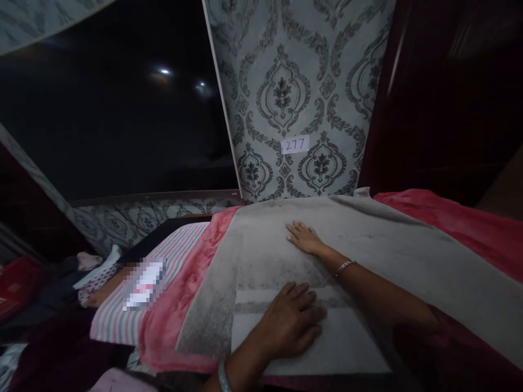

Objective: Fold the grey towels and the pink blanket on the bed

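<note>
A grey cloth lies spread over a pink blanket on a bed. A folded part of it forms a flat rectangle with a paler band near me. My left hand rests palm down on that paler band, fingers slightly spread. My right hand, a thin bracelet on its wrist, presses flat on the folded cloth farther away, fingers pointing left. Neither hand grips anything.
A striped sheet and a blurred small item lie left of the blanket. Patterned wallpaper with a label reading 277 stands behind. A dark screen fills the upper left. Clothes pile at the left.
</note>
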`<state>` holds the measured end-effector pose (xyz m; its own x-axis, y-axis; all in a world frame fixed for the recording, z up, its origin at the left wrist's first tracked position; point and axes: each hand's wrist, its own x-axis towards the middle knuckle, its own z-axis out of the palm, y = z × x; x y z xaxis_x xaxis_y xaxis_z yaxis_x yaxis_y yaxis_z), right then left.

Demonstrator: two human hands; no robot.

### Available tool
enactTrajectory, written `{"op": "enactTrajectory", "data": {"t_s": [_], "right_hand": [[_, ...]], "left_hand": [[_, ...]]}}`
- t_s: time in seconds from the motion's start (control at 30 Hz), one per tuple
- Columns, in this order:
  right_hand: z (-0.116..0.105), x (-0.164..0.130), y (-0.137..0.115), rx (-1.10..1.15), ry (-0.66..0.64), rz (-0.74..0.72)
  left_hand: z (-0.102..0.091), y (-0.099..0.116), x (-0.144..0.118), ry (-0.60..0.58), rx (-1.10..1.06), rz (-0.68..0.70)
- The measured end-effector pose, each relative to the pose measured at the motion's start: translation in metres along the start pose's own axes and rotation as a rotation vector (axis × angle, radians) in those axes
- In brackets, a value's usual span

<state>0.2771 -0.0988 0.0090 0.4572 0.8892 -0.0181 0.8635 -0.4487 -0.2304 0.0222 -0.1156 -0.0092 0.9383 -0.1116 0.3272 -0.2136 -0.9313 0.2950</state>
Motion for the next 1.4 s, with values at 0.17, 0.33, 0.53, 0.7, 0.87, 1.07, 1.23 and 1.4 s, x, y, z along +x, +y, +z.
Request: {"op": "enactTrajectory", "data": {"t_s": [0.17, 0.33, 0.53, 0.7, 0.87, 1.07, 1.23, 1.4], "right_hand": [[0.008, -0.036, -0.024, 0.022, 0.005, -0.059], [0.029, -0.065, -0.039, -0.025, 0.065, -0.182], [0.030, -0.069, -0.040, -0.001, 0.087, -0.184], [0.020, -0.079, -0.034, 0.042, -0.012, -0.280], [0.020, -0.135, -0.027, 0.151, -0.157, -0.460], [0.025, -0.224, -0.025, 0.285, -0.177, -0.557], [0.007, -0.218, -0.021, 0.302, -0.138, -0.546], [0.009, -0.191, -0.015, 0.197, -0.046, -0.382]], "left_hand": [[-0.033, -0.040, 0.018, 0.316, -0.084, -0.283], [-0.061, -0.101, 0.056, 0.064, 0.125, -0.561], [-0.032, -0.125, 0.058, -0.094, 0.328, -0.659], [-0.031, -0.128, 0.056, -0.098, 0.369, -0.641], [-0.033, -0.131, 0.058, -0.113, 0.371, -0.644], [-0.039, -0.127, 0.062, -0.155, 0.382, -0.666], [-0.042, -0.103, 0.097, -0.202, 0.397, -0.535], [-0.021, -0.087, 0.143, -0.295, 0.285, -0.350]]}}
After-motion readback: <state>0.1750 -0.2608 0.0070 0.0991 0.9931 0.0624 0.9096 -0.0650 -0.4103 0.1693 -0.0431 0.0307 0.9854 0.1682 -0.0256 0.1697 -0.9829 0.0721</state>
